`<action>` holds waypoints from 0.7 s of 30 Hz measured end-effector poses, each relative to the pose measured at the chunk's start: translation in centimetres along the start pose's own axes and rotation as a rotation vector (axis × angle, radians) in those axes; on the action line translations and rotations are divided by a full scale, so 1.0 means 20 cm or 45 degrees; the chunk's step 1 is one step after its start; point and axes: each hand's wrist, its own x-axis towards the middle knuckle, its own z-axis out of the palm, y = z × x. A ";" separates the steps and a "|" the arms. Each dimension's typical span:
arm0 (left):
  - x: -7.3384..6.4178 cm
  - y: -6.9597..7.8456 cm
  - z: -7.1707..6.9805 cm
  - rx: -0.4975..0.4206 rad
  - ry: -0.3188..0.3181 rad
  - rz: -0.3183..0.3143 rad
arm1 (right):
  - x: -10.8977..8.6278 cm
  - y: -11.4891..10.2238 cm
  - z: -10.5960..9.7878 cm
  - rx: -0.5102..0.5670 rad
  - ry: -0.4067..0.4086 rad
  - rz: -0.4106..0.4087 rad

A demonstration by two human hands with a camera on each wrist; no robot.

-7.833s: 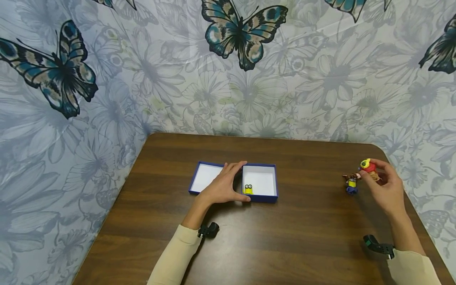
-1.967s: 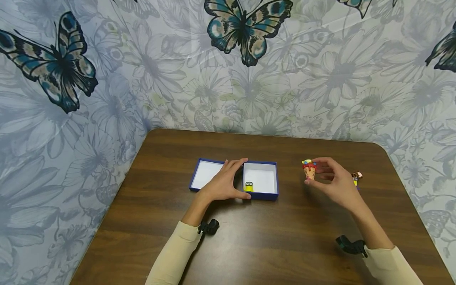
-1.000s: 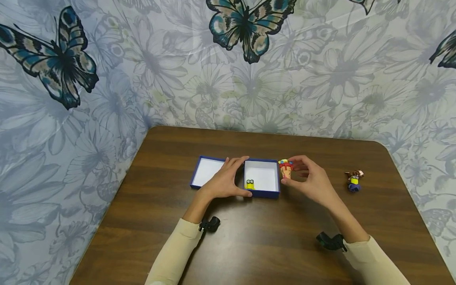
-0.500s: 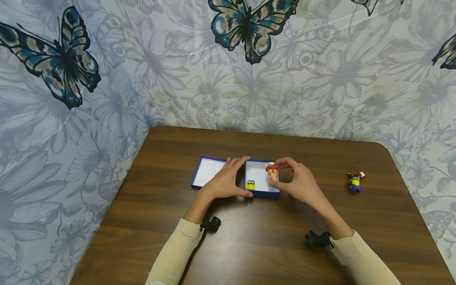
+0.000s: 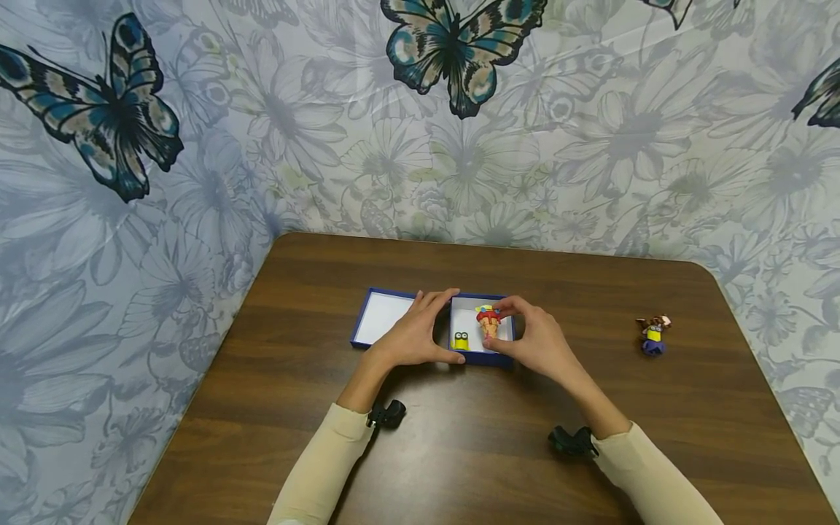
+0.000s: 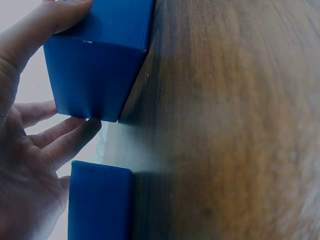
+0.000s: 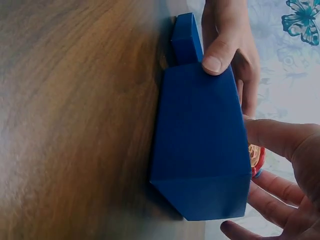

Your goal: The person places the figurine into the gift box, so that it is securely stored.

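My left hand [image 5: 408, 341] grips the left end of a small blue box [image 5: 488, 359] with a white inside, thumb on its front wall and fingers at its back. In the left wrist view the thumb presses the blue wall [image 6: 95, 75]. My right hand [image 5: 541, 341] pinches a toy figure [image 5: 488, 325] with a yellow top, red middle and tan cone-like body, upright inside the box outline. From the right wrist, only a bit of this figure [image 7: 256, 157] shows past the box wall. Inside the box, at the front left, stands a yellow toy figure [image 5: 461, 341] with two big eyes.
Left of the box lies a shallow blue-edged, white-lined lid [image 5: 387, 315], partly behind my left hand. A yellow and blue toy figure [image 5: 652, 338] with a brown top stands at the right of the wooden table [image 5: 459, 452]. A butterfly-patterned wall [image 5: 590, 146] rises behind.
My right hand has carried the red and tan figure from the table's right side leftward, over the box's right wall and into its outline. The left hand keeps its grip on the box.
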 end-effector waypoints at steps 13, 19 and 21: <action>-0.01 0.00 -0.01 -0.005 -0.006 0.003 | 0.03 -0.05 0.04 -0.186 -0.012 0.081; 0.00 0.00 0.00 -0.001 -0.001 0.017 | 0.05 -0.08 0.06 -0.298 -0.040 0.119; 0.00 0.00 0.00 -0.004 0.002 0.023 | 0.05 -0.09 0.06 -0.315 -0.052 0.119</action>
